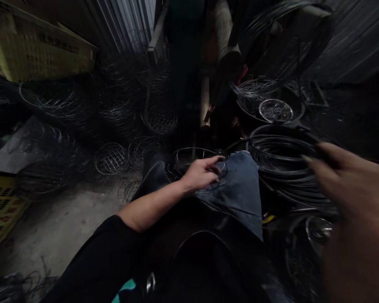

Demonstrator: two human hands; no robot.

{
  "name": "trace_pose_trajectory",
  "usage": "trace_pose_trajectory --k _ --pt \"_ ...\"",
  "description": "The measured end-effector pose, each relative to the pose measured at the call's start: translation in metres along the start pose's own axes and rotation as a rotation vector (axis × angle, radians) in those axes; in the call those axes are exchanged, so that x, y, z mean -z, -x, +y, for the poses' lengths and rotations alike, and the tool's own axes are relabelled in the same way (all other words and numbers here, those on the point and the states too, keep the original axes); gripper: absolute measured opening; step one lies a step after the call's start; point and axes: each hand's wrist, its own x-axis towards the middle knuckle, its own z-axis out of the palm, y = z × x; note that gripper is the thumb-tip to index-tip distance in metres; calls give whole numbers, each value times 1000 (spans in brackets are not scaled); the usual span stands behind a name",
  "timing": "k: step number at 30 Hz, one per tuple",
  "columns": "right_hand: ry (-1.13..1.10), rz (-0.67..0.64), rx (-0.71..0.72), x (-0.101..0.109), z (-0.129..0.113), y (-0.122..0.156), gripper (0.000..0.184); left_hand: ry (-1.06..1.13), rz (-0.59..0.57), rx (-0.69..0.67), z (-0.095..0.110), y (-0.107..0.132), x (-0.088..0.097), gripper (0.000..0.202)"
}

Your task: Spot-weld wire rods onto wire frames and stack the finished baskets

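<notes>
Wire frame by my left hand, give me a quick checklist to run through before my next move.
1. Left hand at the frame: ok, it is right at the ring.
2. Left grip on the frame secure: cannot tell, the fingers hide any contact.
3. Right hand free of any object: cannot tell, it is blurred and the area by the thumb is dark.
4. Right hand clear of the coil: cannot tell, its fingertips overlap the coil's edge in this single view.
5. Cloth over the leg: ok, it lies across the right thigh.
</notes>
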Motion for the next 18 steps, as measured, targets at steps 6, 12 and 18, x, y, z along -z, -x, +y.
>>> trace_pose_trajectory --k 6,12,18 --pt "-369 -231 408 -64 -132 -32 25 -725 547 -199 -15 37 70 59" --pt "-423 -374 484 -86 -176 -34 21 -893 335 -139 -17 15 100 92" --pt "-678 -349 403 -59 -178 -56 13 -811 288 -269 5 -3 114 85"
